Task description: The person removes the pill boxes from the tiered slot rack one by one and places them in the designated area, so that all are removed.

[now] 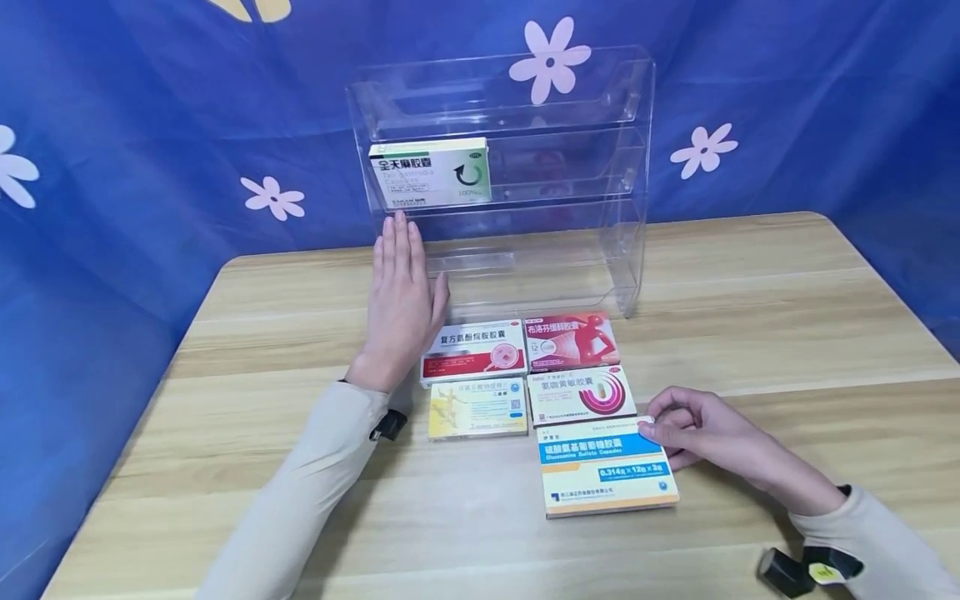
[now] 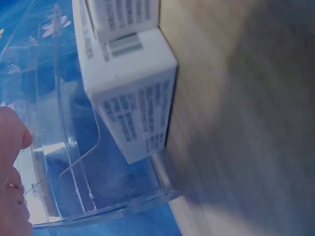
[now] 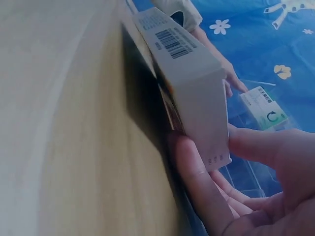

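My right hand (image 1: 697, 433) pinches the upper right corner of a blue-and-white glucosamine capsule box (image 1: 607, 467), the nearest box to me. In the right wrist view a thumb and finger (image 3: 192, 162) clasp the end of this box (image 3: 202, 108), with dark shadow beneath it. My left hand (image 1: 401, 292) lies with straight fingers against the lower left of a clear tiered display stand (image 1: 637, 250). Just above its fingertips, a green-and-white capsule box (image 1: 431, 175) stands at the left of the stand's middle tier. The left wrist view catches only part of that hand (image 2: 12, 177).
Before the stand lie a red-and-white box (image 1: 472, 350), a red box (image 1: 572, 342), a yellow box (image 1: 477, 408) and a white box with pink rings (image 1: 581, 394). A blue flowered cloth (image 1: 750, 83) hangs behind the wooden table (image 1: 787, 317).
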Available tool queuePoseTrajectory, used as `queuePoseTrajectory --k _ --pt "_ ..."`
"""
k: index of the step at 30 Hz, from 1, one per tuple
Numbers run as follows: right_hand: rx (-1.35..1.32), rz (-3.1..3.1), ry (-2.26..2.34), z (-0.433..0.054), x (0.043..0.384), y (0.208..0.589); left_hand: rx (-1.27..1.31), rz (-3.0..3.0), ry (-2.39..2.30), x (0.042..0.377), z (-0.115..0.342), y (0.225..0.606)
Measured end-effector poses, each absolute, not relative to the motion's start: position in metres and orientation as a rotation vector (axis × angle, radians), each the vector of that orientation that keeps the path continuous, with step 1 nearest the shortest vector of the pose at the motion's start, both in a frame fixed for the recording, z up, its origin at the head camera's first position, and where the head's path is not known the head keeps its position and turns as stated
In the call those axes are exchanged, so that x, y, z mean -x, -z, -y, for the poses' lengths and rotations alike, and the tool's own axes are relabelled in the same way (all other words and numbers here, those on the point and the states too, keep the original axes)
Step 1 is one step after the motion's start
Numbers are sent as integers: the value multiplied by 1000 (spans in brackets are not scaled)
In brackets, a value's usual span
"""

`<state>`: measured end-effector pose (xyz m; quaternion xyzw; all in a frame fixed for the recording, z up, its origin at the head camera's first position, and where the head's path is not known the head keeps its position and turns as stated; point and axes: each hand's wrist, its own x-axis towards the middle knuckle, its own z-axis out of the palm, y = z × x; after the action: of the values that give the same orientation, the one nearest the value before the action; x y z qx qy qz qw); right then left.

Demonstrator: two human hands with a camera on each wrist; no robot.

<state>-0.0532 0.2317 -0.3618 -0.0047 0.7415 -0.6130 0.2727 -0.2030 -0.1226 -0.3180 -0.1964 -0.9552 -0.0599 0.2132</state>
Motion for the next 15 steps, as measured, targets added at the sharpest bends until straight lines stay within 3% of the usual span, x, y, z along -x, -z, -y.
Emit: queuePoseTrajectory --k 8,15 --pt "26 -2246 1490 -229 51 359 513 2628 249 202 121 320" --pt "253 -2560 1298 -226 51 344 491 2613 341 201 121 321"
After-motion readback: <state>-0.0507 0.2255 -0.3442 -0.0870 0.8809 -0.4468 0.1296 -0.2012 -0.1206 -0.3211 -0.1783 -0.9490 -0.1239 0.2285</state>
